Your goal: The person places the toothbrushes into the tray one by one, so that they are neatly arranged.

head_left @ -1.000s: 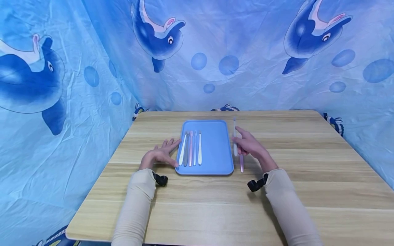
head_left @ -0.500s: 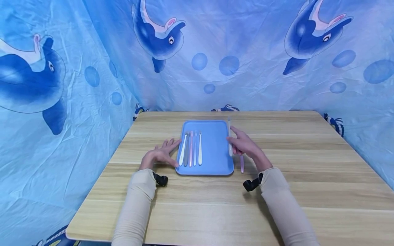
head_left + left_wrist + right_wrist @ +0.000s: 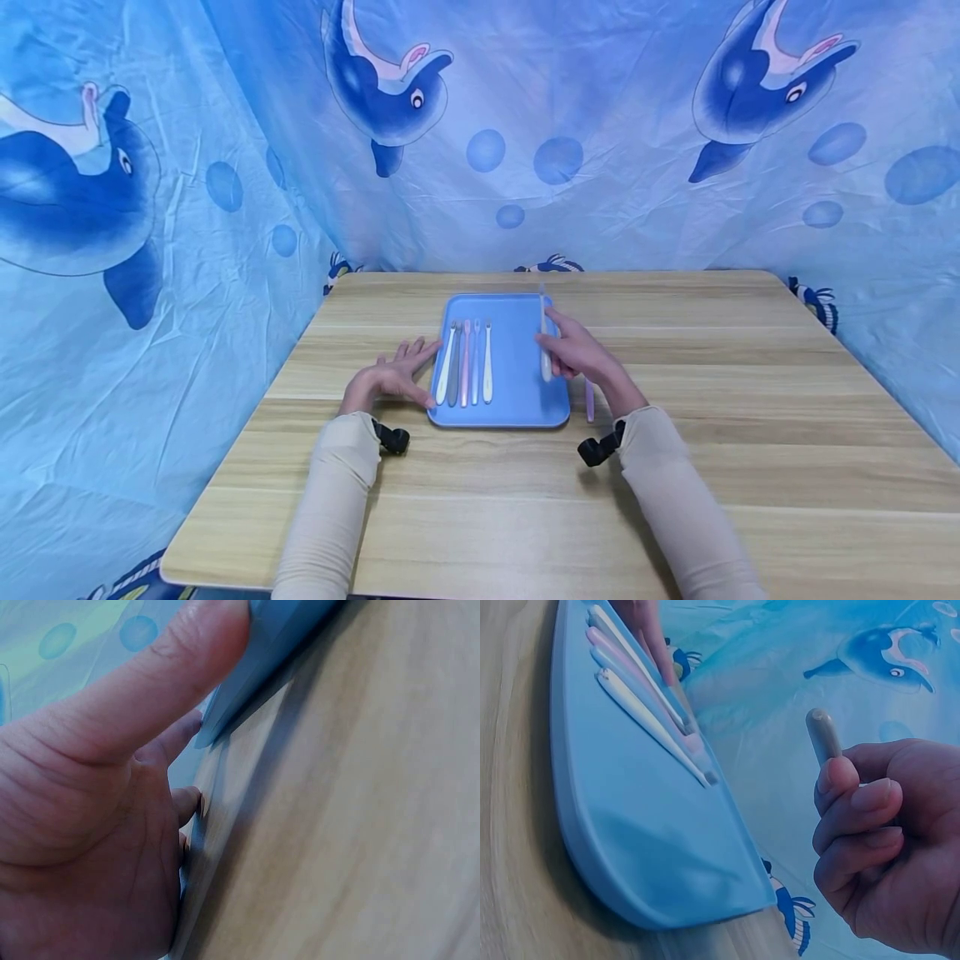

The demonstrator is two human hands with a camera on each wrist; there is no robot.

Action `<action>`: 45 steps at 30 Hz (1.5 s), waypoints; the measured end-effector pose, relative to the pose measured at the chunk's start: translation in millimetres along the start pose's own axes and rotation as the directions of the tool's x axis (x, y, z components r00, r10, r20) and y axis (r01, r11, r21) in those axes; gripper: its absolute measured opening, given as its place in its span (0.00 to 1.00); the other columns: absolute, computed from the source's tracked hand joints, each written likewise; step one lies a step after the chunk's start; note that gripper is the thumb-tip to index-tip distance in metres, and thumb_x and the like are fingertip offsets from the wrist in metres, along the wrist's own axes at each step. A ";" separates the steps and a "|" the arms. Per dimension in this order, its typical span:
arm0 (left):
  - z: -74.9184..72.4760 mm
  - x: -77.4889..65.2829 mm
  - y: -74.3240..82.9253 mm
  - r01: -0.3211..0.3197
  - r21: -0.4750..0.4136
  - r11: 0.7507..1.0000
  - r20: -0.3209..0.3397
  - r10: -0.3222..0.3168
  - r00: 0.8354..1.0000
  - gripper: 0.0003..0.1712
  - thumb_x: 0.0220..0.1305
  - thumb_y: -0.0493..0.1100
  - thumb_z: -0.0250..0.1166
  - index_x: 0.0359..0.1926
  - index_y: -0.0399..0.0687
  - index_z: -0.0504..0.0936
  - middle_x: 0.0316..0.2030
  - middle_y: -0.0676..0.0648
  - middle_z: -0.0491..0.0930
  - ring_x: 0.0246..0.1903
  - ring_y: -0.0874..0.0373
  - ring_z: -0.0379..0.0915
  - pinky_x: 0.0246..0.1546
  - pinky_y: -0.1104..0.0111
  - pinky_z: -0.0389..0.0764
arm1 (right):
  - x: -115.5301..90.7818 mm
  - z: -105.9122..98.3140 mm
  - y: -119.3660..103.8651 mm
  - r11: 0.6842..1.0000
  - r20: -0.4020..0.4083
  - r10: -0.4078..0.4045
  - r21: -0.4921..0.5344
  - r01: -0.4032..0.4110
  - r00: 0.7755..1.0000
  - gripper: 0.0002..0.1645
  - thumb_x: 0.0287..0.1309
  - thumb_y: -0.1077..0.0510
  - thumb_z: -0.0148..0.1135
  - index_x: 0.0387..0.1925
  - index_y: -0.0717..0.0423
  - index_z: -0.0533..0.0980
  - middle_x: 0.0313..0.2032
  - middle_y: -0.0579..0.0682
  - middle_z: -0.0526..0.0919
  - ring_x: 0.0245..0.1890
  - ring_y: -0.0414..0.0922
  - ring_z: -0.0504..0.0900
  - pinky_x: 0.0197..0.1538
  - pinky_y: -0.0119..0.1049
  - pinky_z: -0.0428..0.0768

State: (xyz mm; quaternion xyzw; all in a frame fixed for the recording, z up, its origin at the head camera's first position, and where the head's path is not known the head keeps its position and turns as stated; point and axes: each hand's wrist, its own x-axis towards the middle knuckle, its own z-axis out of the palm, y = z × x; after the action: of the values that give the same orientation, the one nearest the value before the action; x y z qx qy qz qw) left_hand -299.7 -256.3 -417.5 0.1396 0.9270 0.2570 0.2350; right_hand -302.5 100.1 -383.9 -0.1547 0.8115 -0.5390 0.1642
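My right hand pinches a pale toothbrush above the right part of a blue tray. In the right wrist view, the handle end of this toothbrush sticks out past curled fingers. Several toothbrushes lie side by side on the tray's left half, among them a grey one, a pink one, a light blue one and a white one. At the tray's left edge, my left hand spreads out, its thumb and index finger touching the rim.
A purple toothbrush handle lies on the wooden table just right of the tray, partly hidden by the right arm. Behind and left of the table hangs a blue dolphin-print cloth.
My right hand has carried the pale toothbrush leftward, from beyond the tray's right edge to over the tray. The left hand and the toothbrushes on the tray stay where they were.
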 end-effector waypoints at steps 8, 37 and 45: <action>-0.5 -0.9 0.4 0.004 0.002 1.000 0.000 -0.004 1.000 0.77 0.42 0.64 0.79 0.81 0.60 0.35 0.80 0.38 0.22 0.78 0.34 0.12 0.70 0.30 0.20 | 4.2 6.4 -1.8 1.000 -0.014 0.006 -0.008 -0.006 1.000 0.44 0.74 0.53 0.50 0.81 0.49 0.40 0.11 0.46 0.75 0.08 0.39 0.68 0.15 0.31 0.66; -2.4 -0.4 0.0 0.001 0.021 1.000 0.007 -0.001 1.000 0.76 0.43 0.66 0.78 0.81 0.60 0.35 0.80 0.38 0.23 0.78 0.33 0.13 0.70 0.29 0.22 | 22.8 37.2 -1.1 0.999 0.005 0.036 -0.027 -0.036 0.999 0.45 0.74 0.52 0.51 0.81 0.49 0.41 0.12 0.46 0.74 0.08 0.39 0.68 0.15 0.31 0.66; -1.6 -0.9 0.4 0.001 0.018 1.000 0.009 -0.002 1.000 0.75 0.45 0.64 0.78 0.81 0.61 0.34 0.80 0.38 0.22 0.78 0.34 0.12 0.70 0.30 0.20 | 30.1 46.1 -2.3 0.996 0.014 0.068 -0.063 -0.066 0.998 0.44 0.74 0.52 0.51 0.80 0.53 0.41 0.11 0.46 0.75 0.08 0.38 0.68 0.14 0.29 0.68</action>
State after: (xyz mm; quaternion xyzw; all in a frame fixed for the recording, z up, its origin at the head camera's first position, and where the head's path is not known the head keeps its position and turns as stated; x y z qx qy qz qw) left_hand -299.7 -257.0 -415.7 0.1421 0.9282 0.2480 0.2383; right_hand -309.4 48.4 -401.6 -0.1369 0.8313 -0.5063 0.1840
